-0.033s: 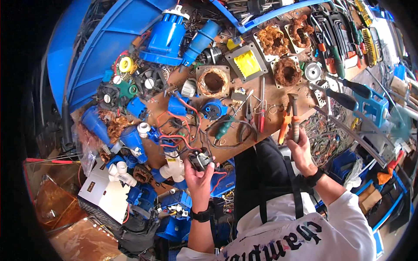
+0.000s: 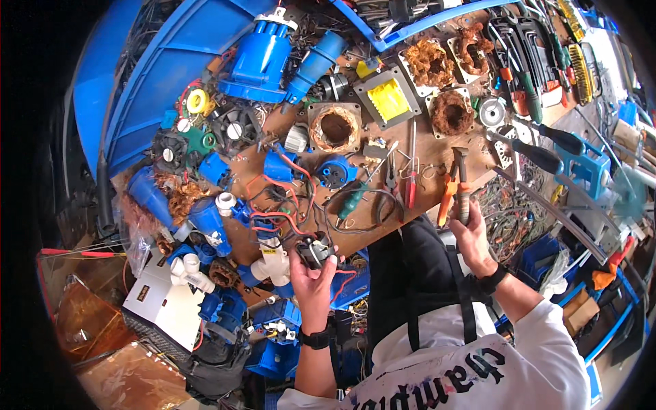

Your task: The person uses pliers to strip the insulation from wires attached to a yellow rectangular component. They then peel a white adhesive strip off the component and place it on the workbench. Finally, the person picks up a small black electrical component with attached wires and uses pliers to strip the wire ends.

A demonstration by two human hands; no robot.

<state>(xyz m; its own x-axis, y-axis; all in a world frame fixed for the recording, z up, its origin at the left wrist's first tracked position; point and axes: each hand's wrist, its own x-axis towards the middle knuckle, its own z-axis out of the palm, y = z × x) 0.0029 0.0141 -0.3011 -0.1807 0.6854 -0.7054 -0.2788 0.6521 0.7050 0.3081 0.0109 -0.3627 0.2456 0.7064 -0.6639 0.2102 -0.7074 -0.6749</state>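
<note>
At the table's front edge, my left hand [image 2: 313,280] is closed around a small round black motor-like part [image 2: 314,251] with a pale strip on it. Dark and red wires [image 2: 277,215] lie across the table just behind this part. My right hand [image 2: 471,236] grips the lower handle of a hammer [image 2: 462,184], whose dark head points away from me over the table's edge. Orange-handled pliers [image 2: 447,198] lie against the hammer's left side. Left of them are a red screwdriver [image 2: 411,181] and a green-handled screwdriver [image 2: 351,203].
Stators with brown windings [image 2: 335,128] and a yellow-wrapped core [image 2: 387,100] stand mid-table. A big blue motor housing [image 2: 258,61] is at the back. White pipe fittings [image 2: 273,263] crowd the front left. Long-handled tools [image 2: 536,156] and a blue stool [image 2: 584,164] are at the right.
</note>
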